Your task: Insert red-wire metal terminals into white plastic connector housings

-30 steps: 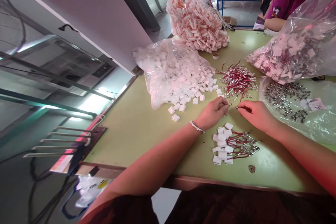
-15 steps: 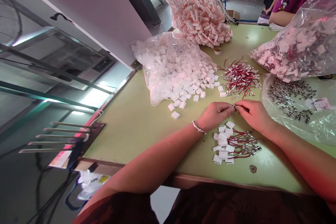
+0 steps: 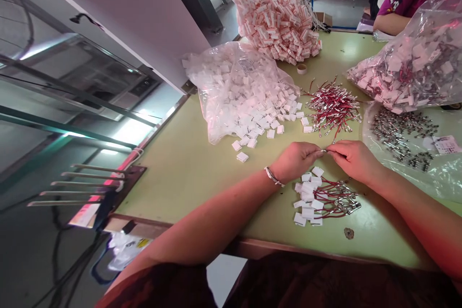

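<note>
My left hand (image 3: 299, 160) and my right hand (image 3: 351, 158) meet fingertip to fingertip above the table. Each is closed in a pinch on a small silvery metal piece (image 3: 324, 150), mostly hidden by the fingers. Just below them lies a group of white plastic housings (image 3: 307, 192) with short red wires (image 3: 332, 197) ending in metal tips. Beyond the fingers is a heap of loose red wires (image 3: 334, 106) with metal ends. To the right, many small metal parts (image 3: 400, 134) are spread on a clear plastic sheet.
An open plastic bag (image 3: 216, 86) spills white housings on the left. Behind it rises a pile of orange-white parts (image 3: 277, 24), near a tape roll (image 3: 301, 69). A filled bag (image 3: 411, 67) stands right, by another person's arm (image 3: 391, 23). A pronged rack (image 3: 126, 185) sits at the left edge.
Both hands stay together, and the fingertips have shifted slightly, showing a little more of the metal piece. The whole view has moved a little; the piles look the same.
</note>
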The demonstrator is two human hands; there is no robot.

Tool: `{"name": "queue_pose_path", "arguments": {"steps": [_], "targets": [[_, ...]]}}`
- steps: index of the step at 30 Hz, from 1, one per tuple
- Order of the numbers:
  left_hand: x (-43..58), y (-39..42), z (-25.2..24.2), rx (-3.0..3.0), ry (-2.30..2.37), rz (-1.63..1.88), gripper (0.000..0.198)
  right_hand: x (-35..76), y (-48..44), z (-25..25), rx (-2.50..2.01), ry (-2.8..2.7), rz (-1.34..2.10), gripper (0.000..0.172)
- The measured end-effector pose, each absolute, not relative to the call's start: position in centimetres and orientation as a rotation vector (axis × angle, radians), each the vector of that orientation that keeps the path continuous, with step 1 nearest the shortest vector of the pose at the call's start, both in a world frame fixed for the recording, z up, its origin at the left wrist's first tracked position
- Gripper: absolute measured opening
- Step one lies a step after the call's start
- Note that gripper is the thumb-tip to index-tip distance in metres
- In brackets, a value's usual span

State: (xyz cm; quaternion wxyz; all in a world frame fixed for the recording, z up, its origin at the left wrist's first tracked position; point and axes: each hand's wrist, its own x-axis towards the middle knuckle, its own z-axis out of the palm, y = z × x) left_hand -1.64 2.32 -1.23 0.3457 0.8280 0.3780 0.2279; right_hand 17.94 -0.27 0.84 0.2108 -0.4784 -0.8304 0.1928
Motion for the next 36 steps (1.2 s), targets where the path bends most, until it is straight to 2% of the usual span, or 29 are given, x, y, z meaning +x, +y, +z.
{"name": "queue_pose_path", "arguments": {"steps": [4, 7, 10, 12, 14, 20, 26, 32, 36], "targets": [[-1.7, 2.3, -0.8, 2.629, 0.824, 0.412, 0.026, 17.9, -0.2, 1.6, -1.408, -2.362, 0.752, 0.02], [-1.7, 2.8, -0.5, 2.736, 0.841, 0.346, 0.028, 17.9, -0.1, 2.0, -1.527, -2.252, 0.861, 0.02], [-2.5, 4.3, -0.5, 2.689, 0.914, 0.574, 0.026, 18.7, 0.3, 2.2, -1.59, -2.336, 0.694, 0.021], [-3.3, 5.4, -0.7, 2.587, 1.089, 0.829, 0.028, 19.6, 0.6, 2.2, -1.637, -2.423, 0.5, 0.021], [-3.6, 6.3, -0.9, 2.501, 1.262, 0.929, 0.026, 20.3, 0.7, 2.3, -1.665, -2.51, 0.35, 0.019], [-1.7, 6.8, -1.5, 2.656, 1.354, 0.518, 0.027, 18.1, 0.7, 2.2, -1.635, -2.537, 0.194, 0.017], [-2.4, 7.0, -2.4, 2.714, 1.324, 0.473, 0.028, 14.7, 0.6, 0.3, -1.816, -2.522, 0.1, 0.02], [-3.7, 5.2, -1.7, 2.547, 1.434, 0.418, 0.027, 15.4, -0.1, 0.8, -1.897, -2.514, 0.148, 0.019], [-3.6, 4.4, -1.0, 2.444, 1.549, 0.308, 0.027, 16.3, -0.1, 1.2, -1.841, -2.329, 0.396, 0.014]]}}
